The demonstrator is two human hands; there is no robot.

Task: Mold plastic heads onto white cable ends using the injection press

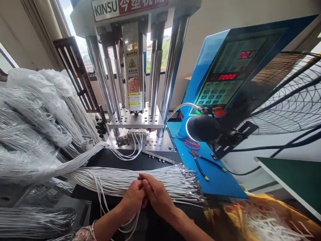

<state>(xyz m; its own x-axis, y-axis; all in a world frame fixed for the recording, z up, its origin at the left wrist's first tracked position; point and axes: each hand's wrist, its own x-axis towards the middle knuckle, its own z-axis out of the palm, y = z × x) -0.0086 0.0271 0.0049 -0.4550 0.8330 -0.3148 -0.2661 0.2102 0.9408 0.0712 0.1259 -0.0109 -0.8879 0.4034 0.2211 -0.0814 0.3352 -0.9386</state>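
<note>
Both hands met at the near edge of a thick bundle of white wires (110,180), directly in front of the person. The left hand (134,198) was curled shut, and a few loose strands (130,222) trailed from under it back toward the body. It appeared to be pinching them, though the fingertips were hidden. The right hand (157,195) pressed against the left. Its fingers (145,179) stretched leftward over the left knuckles and onto the bundle, and I could not tell whether they gripped anything.

The bundle's long axis ran side to side across a black mat (112,160), just beyond the knuckles and touching them. Its metal-tipped ends (190,182) fanned out past the right hand, so that hand was nearer the tips. The rest swept away past the left hand toward heaped bundles in clear bags (30,127).

Farther ahead of the hands stood a column press (135,117). Several white wires looped down from the fixture (136,134) at its base, and a narrow metal strip (157,156) lay between the press and the bundle. Ahead and to the right of the right hand, small cutters (199,164) and a red-handled tool (192,144) rested on a blue surface (220,180). Beyond them were a black lamp head (203,129) and a blue control panel (220,90) with red digits. A wire fan guard (288,100) filled the far right.
</note>
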